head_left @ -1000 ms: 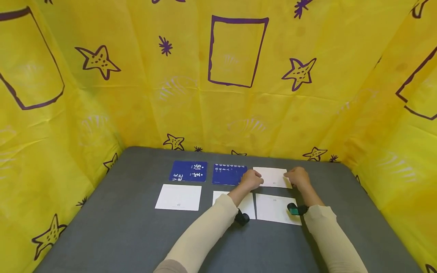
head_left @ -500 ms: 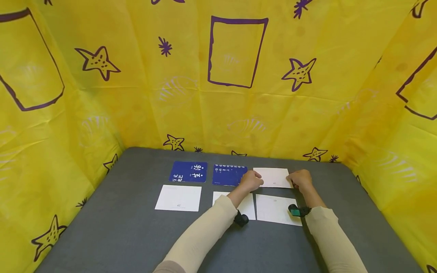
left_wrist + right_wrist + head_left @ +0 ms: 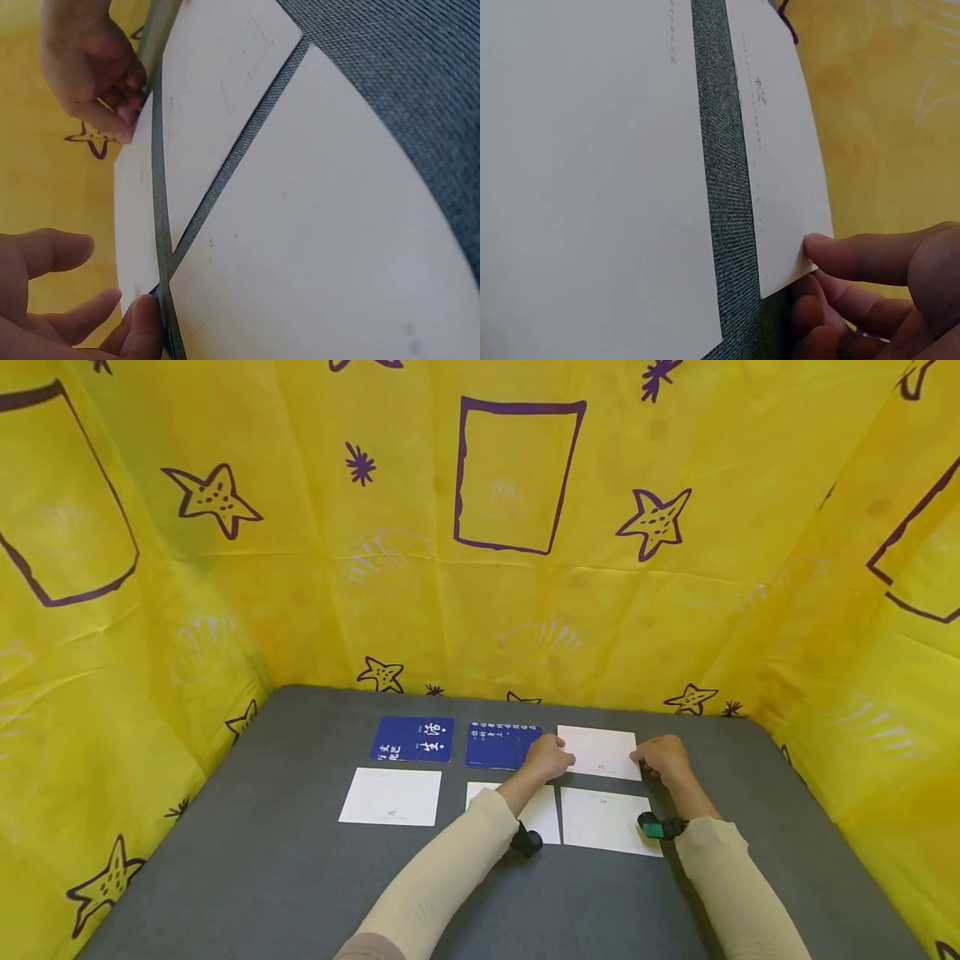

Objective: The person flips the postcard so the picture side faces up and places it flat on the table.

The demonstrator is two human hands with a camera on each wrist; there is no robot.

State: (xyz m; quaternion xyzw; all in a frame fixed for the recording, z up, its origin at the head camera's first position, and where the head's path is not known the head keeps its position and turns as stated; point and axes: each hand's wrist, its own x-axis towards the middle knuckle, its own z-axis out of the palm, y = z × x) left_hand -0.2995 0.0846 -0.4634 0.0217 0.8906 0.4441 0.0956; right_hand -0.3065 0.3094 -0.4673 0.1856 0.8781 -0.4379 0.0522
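A white card (image 3: 600, 750) with small faint print lies at the right of the back row. My right hand (image 3: 663, 755) pinches its right end; in the right wrist view the thumb (image 3: 851, 255) is on top and curled fingers are underneath. At the card's near left corner is my left hand (image 3: 547, 757), with fingertips (image 3: 145, 330) right at the edge and another finger held apart. A blue card (image 3: 497, 745) with white characters lies just left of that hand, partly covered by it.
Another blue card (image 3: 412, 739) lies at the back left. In front are three white cards: one at left (image 3: 392, 796), one partly under the left forearm (image 3: 542, 817), one at right (image 3: 607, 818). They rest on a grey tabletop (image 3: 262, 860) with yellow patterned cloth (image 3: 420, 610) around it.
The back right white card has turned slightly, its right end coming nearer to me. My right hand has shifted a little right and down onto its edge; the left hand stays nearly in place.
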